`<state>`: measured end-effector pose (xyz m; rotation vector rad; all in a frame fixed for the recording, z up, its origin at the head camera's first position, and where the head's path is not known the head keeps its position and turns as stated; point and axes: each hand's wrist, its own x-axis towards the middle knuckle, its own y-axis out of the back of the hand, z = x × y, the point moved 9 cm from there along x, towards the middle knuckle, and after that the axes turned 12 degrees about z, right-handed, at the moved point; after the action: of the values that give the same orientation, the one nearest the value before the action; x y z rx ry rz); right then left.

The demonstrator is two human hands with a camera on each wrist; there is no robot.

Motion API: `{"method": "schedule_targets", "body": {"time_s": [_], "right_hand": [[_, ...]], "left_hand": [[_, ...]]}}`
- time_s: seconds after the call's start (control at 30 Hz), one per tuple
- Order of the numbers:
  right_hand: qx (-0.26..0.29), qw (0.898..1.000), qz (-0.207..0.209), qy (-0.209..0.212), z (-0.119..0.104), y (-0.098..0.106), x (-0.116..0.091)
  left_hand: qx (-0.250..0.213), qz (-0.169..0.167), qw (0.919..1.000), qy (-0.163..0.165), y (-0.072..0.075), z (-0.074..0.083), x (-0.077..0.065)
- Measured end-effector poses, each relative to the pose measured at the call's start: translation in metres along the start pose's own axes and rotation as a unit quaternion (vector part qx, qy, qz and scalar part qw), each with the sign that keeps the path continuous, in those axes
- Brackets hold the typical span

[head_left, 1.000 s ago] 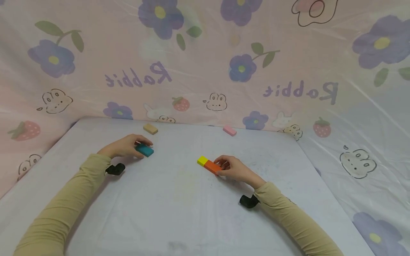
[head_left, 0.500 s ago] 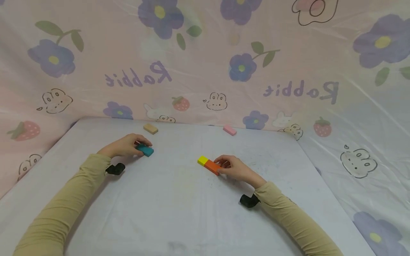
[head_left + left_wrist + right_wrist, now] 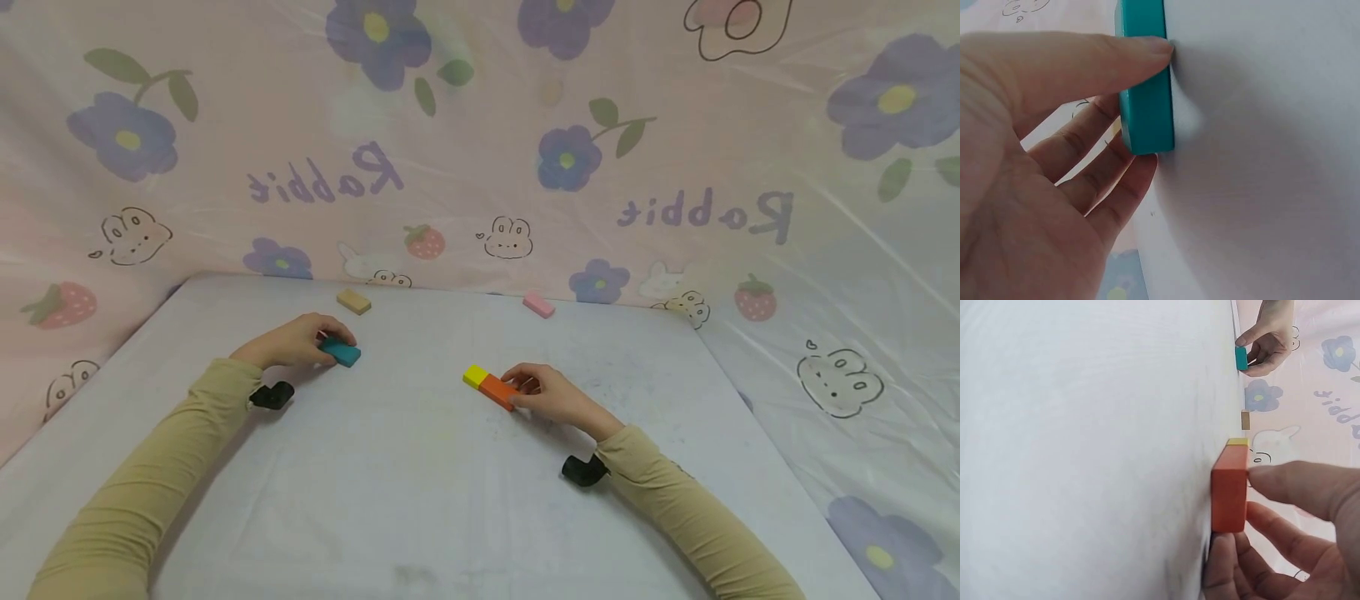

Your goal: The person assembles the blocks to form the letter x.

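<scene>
My left hand (image 3: 296, 343) pinches a teal rectangular block (image 3: 342, 352) on the left side of the white table. In the left wrist view the thumb lies across one face of the teal block (image 3: 1147, 119), with the other fingers behind and below it. Right of centre, my right hand (image 3: 551, 393) holds an orange rectangular block (image 3: 495, 392) by its right end, its fingers curved about it. A yellow block (image 3: 475, 377) touches the orange block's left end, in line with it. In the right wrist view the orange block (image 3: 1230, 497) hides most of the yellow one.
On the white table (image 3: 390, 500), a tan block (image 3: 353, 301) lies near the back edge, beyond the left hand. A pink block (image 3: 538, 304) lies at the back right. A patterned curtain (image 3: 465, 125) rises behind the table. Black wrist cameras (image 3: 582, 472) hang under both wrists.
The left thumb has shifted slightly back along the teal block since one second ago. Both hands and all blocks otherwise keep their places.
</scene>
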<state>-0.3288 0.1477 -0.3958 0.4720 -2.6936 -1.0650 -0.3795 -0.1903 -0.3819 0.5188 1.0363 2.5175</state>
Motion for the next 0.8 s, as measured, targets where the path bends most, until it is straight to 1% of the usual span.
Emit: {"method": "schedule_targets", "body": {"time_s": [0.2, 0.43, 0.67, 0.8], "right_hand": [[0.004, 1.000, -0.001, -0.001, 0.002, 0.000, 0.000], [0.014, 1.000, -0.003, -0.001, 0.001, -0.001, 0.000], [0.019, 1.000, 0.002, -0.002, -0.004, 0.000, -0.002], [0.017, 1.000, -0.005, -0.006, -0.024, 0.003, -0.010]], "left_hand": [[0.009, 0.001, 0.9999, -0.007, -0.001, 0.001, 0.000], [0.023, -0.002, 0.9997, 0.003, -0.002, -0.006, 0.001], [0.022, -0.002, 0.9998, -0.004, -0.003, -0.003, 0.001], [0.026, 0.002, 0.9997, -0.003, -0.003, -0.003, 0.001]]}}
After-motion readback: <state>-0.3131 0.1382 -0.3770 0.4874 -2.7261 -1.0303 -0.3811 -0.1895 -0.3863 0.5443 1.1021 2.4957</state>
